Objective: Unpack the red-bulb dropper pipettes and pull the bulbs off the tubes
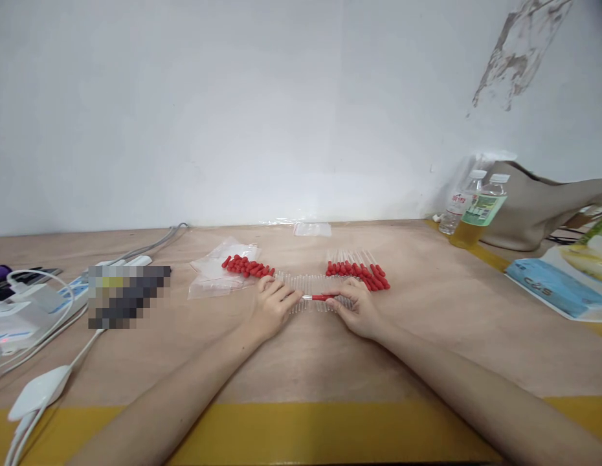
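My left hand [276, 304] is closed on the clear glass tube of a dropper. My right hand [354, 307] pinches its red rubber bulb [320, 298], so the dropper lies level between both hands. Under and behind them is a row of clear glass tubes [301, 283], partly covered by my fingers. Just past my left hand lies a heap of loose red rubber bulbs [245, 266], partly on clear plastic bags [211, 275]. Beyond my right hand are several droppers [352, 265], red bulbs toward me and glass tubes pointing to the wall.
A power strip [78, 288] with chargers and white cables [63, 349] takes up the left side, beside a blurred-out object [129, 294]. Two bottles [480, 210], a grey-brown bag [519, 207] and a blue tissue pack [553, 285] stand or lie at right. A wall closes off the back.
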The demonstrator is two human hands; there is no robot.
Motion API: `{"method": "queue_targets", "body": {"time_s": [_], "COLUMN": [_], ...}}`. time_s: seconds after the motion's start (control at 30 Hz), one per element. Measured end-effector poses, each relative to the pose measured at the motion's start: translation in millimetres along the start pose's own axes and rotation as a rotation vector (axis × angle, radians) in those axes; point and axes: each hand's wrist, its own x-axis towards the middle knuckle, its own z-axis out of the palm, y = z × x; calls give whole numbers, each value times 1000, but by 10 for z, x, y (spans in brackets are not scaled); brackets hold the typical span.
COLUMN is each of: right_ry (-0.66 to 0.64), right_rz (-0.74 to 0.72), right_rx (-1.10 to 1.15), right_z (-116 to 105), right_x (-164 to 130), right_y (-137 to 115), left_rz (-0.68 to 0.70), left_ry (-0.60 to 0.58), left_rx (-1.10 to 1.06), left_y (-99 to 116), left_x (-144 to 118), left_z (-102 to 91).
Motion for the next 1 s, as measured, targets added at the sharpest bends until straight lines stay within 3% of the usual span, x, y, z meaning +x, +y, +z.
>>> {"method": "queue_targets", "body": {"time_s": [0.23,0.4,0.67,0.8,0.87,1.0], "right_ry": [15,8,-22,7,73,129], "right_rz": [-269,-377,-339,-461,-469,-252], "right_rx": [-272,-369,-378,-455,-500,-470], "right_z": [98,60,10,-67,-158,-327], "right_x": [6,-38,-98,-134,-137,-67], "right_y": [-41,-22,-51,22,107,285], "left_rz": [58,69,43,34,-31,-258], "left_ry": [-55,-129,-179,-177,-147,-108], "left_rx": [-33,-50,-138,-182,-188,-177], "left_y": [139,162,178,123,16,-259], "left_x": [0,-14,-2,-41,-101,-206], "left_z": [31,-28,-47,-53,-65,-95]}}
